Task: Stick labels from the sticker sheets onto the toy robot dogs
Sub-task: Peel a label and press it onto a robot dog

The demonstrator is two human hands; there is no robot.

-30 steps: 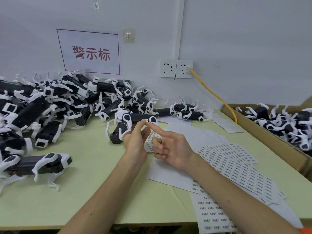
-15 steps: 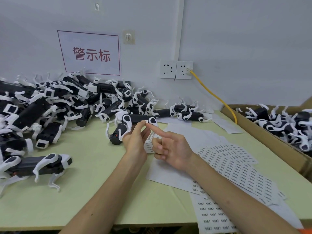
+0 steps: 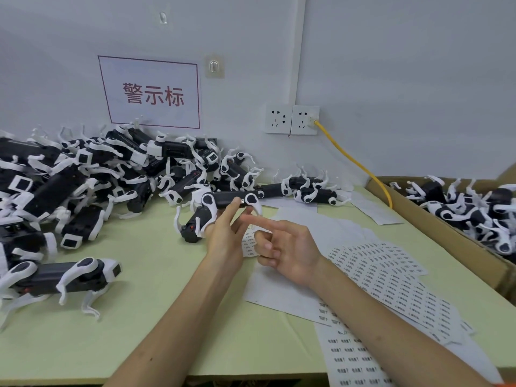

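A small strip of labels (image 3: 248, 245) sits between my two hands, and my left hand (image 3: 224, 238) grips it against the palm. Its upper fingers stretch up to the black body of a toy robot dog (image 3: 223, 199), where a tiny white label shows at the fingertip. A second dog (image 3: 195, 224) lies on its side just left of that hand. My right hand (image 3: 284, 247) is beside it, index finger straight and pointing at the left fingers, the other fingers curled. Printed sticker sheets (image 3: 391, 277) lie spread under my right forearm.
A big heap of black-and-white robot dogs (image 3: 83, 180) fills the table's back left, and one dog (image 3: 64, 277) stands alone at the front left. A cardboard box (image 3: 435, 219) of dogs is at the right. A yellow cable (image 3: 360, 166) runs from the wall sockets.
Both hands stay almost where they were. My left fingers have stretched slightly up towards the dog's body.
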